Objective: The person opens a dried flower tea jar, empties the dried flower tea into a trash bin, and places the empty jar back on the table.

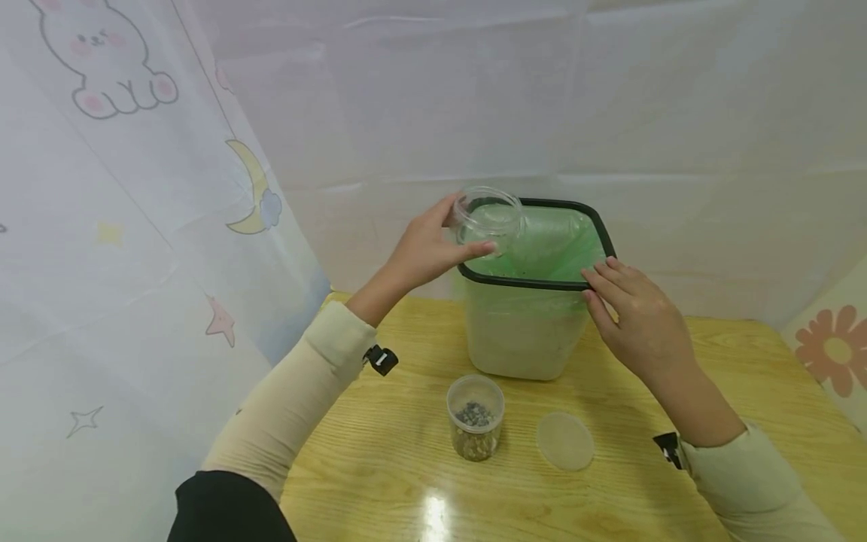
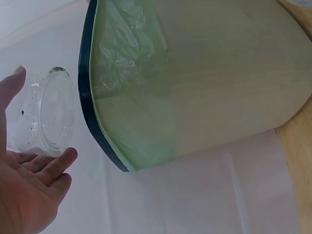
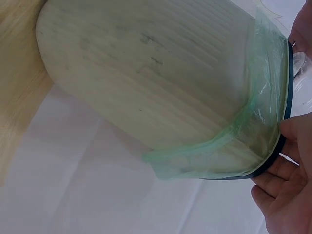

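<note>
My left hand (image 1: 433, 245) grips a clear plastic jar (image 1: 489, 218) by its sides, thumb on one side and fingers on the other. The jar is tilted over the left part of a trash bin (image 1: 521, 339) lined with a green bag (image 1: 555, 241). Dark specks cling inside it in the left wrist view. At the bin's right front corner, my right hand (image 1: 640, 316) holds the black rim (image 3: 289, 87), thumb outside and fingers over the edge. The bin stands upright on the wooden table.
In front of the bin stands another clear jar (image 1: 476, 436) with grey, gravel-like bits inside. A round translucent lid (image 1: 565, 442) lies flat to its right on the table (image 1: 379, 467). White printed cloth (image 1: 406, 98) hangs behind and at the left.
</note>
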`<state>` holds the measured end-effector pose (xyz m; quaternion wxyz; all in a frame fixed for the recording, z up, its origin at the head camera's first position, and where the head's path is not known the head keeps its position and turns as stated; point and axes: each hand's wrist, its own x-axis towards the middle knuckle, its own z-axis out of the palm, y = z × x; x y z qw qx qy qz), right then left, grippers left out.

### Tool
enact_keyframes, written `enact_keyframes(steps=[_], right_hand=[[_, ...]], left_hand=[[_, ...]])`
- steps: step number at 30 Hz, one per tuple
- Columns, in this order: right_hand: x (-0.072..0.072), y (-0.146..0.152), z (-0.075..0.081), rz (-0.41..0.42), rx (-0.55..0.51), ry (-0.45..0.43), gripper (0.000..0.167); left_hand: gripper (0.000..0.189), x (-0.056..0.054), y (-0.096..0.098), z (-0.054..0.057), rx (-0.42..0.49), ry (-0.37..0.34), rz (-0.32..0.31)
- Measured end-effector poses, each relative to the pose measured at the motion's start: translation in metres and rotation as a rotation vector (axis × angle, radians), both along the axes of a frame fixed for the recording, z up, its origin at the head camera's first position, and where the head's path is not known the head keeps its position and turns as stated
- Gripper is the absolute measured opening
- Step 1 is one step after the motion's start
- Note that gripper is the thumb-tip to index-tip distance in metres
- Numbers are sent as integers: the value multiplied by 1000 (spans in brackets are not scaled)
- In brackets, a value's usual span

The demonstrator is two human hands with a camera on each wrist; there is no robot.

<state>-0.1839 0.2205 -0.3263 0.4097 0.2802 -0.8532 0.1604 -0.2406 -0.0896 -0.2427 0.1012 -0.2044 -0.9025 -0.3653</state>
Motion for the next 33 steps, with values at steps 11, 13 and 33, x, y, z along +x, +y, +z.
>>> enact_keyframes(steps=[11,13,33], right_hand=[[-3,2,-6,11,-26,34,43],[-5,2,-8,18,-32,51,42],[-8,2,-13,45,-53,63,43]], left_hand=[[90,7,-11,-13,85,-23,11],[86,7,-14,-16,102,-17,7],[94,27,-15,-33,162,8,-12]])
